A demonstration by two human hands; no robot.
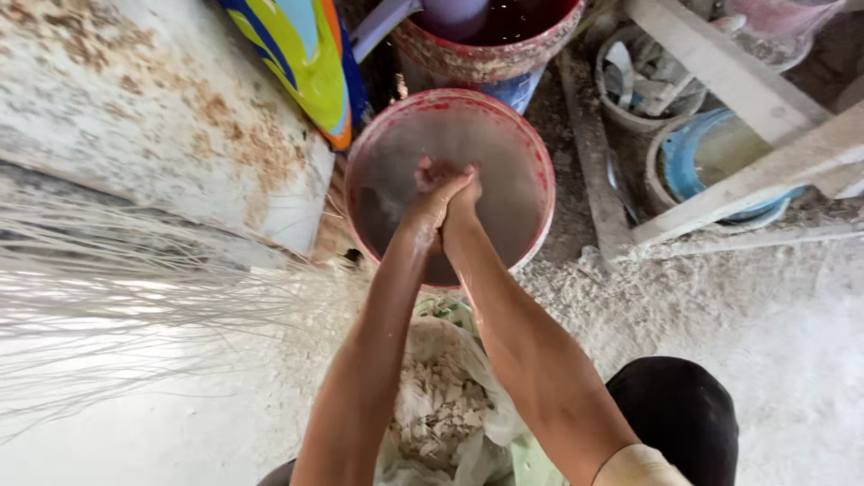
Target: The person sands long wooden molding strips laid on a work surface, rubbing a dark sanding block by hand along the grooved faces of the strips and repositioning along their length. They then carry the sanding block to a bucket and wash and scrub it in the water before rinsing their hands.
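Sack of pale chips (438, 405) below hands (447, 191) clasped together over bucket (531, 153), grip unclear.

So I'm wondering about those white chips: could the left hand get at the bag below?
Probably yes: the left hand is over the red-rimmed bucket, and the bag lies open beneath the forearms, nothing covering it.

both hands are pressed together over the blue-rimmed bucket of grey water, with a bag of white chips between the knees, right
Not quite. The head view shows the bucket under the hands has a red rim, not blue. The rest holds: the left hand and right hand are pressed together over its grey water, and the bag of white chips sits between the knees.
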